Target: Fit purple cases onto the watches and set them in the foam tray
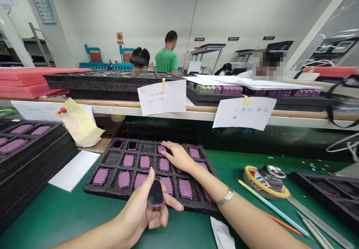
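Note:
My left hand holds a purple watch case with its black glass face turned up, just in front of a black foam tray. My right hand reaches over the tray to its far row. There its thumb and fingers close around another purple watch case, partly covered by the fingers. Several more purple cases, such as one at the near right, lie back side up in the compartments. Two at the far left, including this dark-faced watch case, show black screens.
Stacked foam trays stand at left, beside a white paper pad. At right lie a yellow tape roll, a light-blue pen, tweezers and another foam tray. A loaded shelf crosses behind; people are beyond it.

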Action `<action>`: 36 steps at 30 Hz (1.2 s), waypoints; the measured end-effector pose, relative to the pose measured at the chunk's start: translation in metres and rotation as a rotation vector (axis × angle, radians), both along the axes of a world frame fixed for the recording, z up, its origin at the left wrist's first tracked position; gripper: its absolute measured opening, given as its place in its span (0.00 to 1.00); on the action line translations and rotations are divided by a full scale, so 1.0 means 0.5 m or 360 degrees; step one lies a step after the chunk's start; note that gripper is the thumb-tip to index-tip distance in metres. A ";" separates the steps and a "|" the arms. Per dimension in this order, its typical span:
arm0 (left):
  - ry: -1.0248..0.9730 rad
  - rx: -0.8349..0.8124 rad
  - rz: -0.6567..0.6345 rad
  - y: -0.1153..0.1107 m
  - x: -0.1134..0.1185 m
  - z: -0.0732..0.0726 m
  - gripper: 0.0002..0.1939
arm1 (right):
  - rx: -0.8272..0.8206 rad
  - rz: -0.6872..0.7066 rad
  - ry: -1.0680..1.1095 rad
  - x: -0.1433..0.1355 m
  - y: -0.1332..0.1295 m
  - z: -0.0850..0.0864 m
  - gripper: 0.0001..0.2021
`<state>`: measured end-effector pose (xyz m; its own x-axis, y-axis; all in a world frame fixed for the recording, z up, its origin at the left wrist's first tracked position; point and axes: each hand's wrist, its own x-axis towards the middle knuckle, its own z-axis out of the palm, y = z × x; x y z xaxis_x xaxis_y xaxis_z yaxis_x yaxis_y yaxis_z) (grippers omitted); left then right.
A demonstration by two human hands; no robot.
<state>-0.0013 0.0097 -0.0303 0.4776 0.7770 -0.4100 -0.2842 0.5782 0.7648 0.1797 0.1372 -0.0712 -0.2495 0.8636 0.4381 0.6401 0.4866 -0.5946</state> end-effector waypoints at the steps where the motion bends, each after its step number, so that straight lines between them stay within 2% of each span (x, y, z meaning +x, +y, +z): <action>1: 0.0037 0.0058 -0.0020 0.002 -0.001 0.002 0.28 | -0.0004 -0.0013 0.0040 -0.001 -0.007 0.004 0.13; 5: 0.0132 0.0251 -0.0073 0.007 -0.003 0.010 0.28 | 0.0027 0.0028 0.0251 -0.001 -0.085 0.067 0.12; 8: 0.0024 0.0263 -0.0059 0.008 -0.004 0.014 0.29 | -0.0003 0.0371 0.0278 -0.006 -0.174 0.117 0.11; 10: -0.0109 0.0213 -0.0034 0.006 -0.005 0.015 0.26 | -0.0037 0.0619 0.0240 -0.010 -0.224 0.132 0.20; 13: -0.0320 0.0058 -0.0008 0.002 -0.007 0.017 0.22 | 0.0067 0.0634 0.0144 -0.017 -0.266 0.133 0.14; 16: -0.0501 -0.0121 0.0006 -0.003 -0.008 0.020 0.18 | 0.0159 0.0553 0.0148 -0.024 -0.277 0.131 0.07; 20: -0.0578 -0.0111 0.0021 -0.008 -0.007 0.021 0.17 | 0.0205 0.0496 0.0310 -0.032 -0.276 0.136 0.06; 26: -0.0484 -0.0051 -0.0053 -0.015 -0.006 0.026 0.24 | 0.0311 0.0243 0.1122 -0.016 -0.268 0.136 0.06; 28: -0.0478 -0.0050 -0.0070 -0.014 -0.007 0.030 0.25 | 0.0301 0.0202 0.1277 -0.006 -0.268 0.138 0.06; 31: -0.0480 -0.0040 -0.0072 -0.014 -0.009 0.036 0.24 | 0.0351 0.0155 0.1231 0.005 -0.271 0.142 0.01; 36: -0.0463 -0.0018 -0.0081 -0.019 -0.010 0.038 0.23 | 0.0588 0.0100 0.0928 0.018 -0.272 0.145 0.07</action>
